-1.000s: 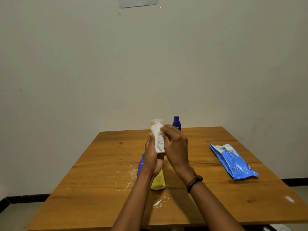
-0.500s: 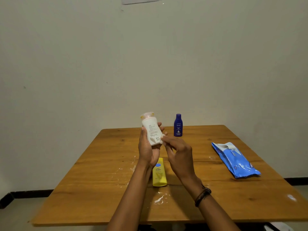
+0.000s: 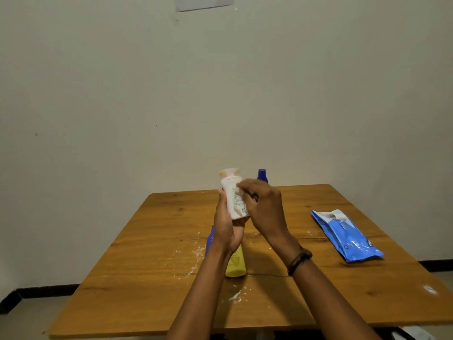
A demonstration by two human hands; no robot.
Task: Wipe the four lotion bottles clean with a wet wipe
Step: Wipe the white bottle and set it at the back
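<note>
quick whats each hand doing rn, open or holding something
left hand: grips the white lotion bottle.
right hand: fingers curled, pinching what looks like a wet wipe against that bottle.

Both forearms are bare, sleeveless in view, and a dark braided wristband (image 3: 299, 261) circles the right wrist.

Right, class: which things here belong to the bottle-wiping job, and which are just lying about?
Job: white bottle in the left hand; wet wipe, barely showing, under the right hand; yellow bottle, lying; blue bottle behind the left wrist; navy bottle, standing; wipe pack.
Lying about: paper on the wall; wristband; white smears.
</note>
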